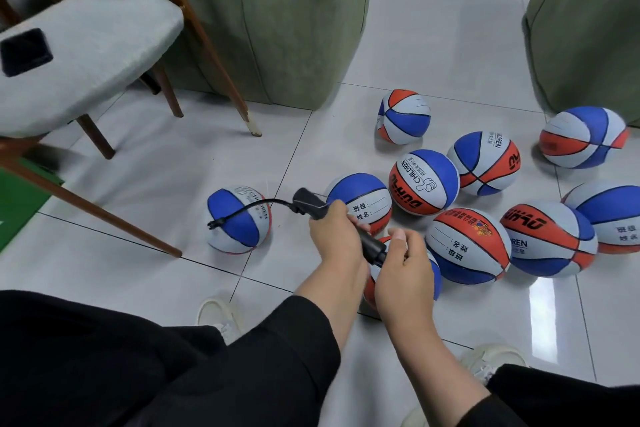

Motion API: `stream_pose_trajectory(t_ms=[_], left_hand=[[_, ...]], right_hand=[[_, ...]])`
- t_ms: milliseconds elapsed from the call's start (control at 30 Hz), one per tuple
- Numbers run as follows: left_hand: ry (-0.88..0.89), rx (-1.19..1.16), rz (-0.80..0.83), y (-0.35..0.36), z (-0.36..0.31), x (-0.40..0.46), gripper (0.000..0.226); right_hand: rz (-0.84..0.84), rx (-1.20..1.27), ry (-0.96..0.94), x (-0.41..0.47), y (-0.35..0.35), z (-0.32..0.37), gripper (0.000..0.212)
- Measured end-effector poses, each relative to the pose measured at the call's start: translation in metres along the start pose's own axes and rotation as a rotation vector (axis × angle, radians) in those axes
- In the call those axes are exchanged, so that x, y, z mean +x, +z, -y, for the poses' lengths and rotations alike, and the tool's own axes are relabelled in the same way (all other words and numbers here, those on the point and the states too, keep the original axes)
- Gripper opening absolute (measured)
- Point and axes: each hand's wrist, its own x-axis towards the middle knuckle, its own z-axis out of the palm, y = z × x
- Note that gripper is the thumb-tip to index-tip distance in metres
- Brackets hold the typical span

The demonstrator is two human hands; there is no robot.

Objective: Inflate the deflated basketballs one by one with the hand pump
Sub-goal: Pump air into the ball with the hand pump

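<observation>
My left hand (334,239) grips the barrel of a black hand pump (372,246), held in the air over the floor. My right hand (403,265) holds the pump's rear end, where the handle is. A thin black hose (256,208) runs from the pump's head leftwards, and its tip hangs in front of a blue, white and red basketball (239,224) standing alone on the left. Whether the tip touches that ball I cannot tell. Several more basketballs of the same colours lie to the right, among them one (424,182) marked CHILDREN. One ball (434,279) lies under my hands, mostly hidden.
A grey padded chair (83,55) with wooden legs stands at the left. A green sofa (270,38) lies behind the balls and another green seat (585,28) at the right. My shoes (220,314) and black-clad knees fill the bottom. The floor is glossy white tile.
</observation>
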Motion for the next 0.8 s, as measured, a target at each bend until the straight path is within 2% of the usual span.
stream_pose_trajectory(t_ms=[233, 433, 567, 700, 800], left_hand=[[-0.010, 0.079, 0.031, 0.008, -0.016, 0.002, 0.009], [-0.045, 0.037, -0.015, -0.002, -0.044, 0.034, 0.008], [-0.106, 0.016, -0.025, -0.005, -0.027, 0.022, 0.009], [-0.044, 0.020, -0.015, 0.005, -0.004, -0.002, 0.005], [0.001, 0.050, 0.012, 0.010, -0.009, -0.003, 0.010]], right_hand=[[0.043, 0.019, -0.017, 0.000, 0.001, 0.008, 0.022], [0.037, 0.013, 0.002, -0.005, -0.011, 0.008, 0.022], [0.036, -0.024, -0.011, -0.003, -0.007, 0.010, 0.017], [0.020, -0.062, -0.025, 0.003, -0.003, 0.008, 0.014], [0.027, -0.044, -0.027, 0.005, 0.002, 0.007, 0.015]])
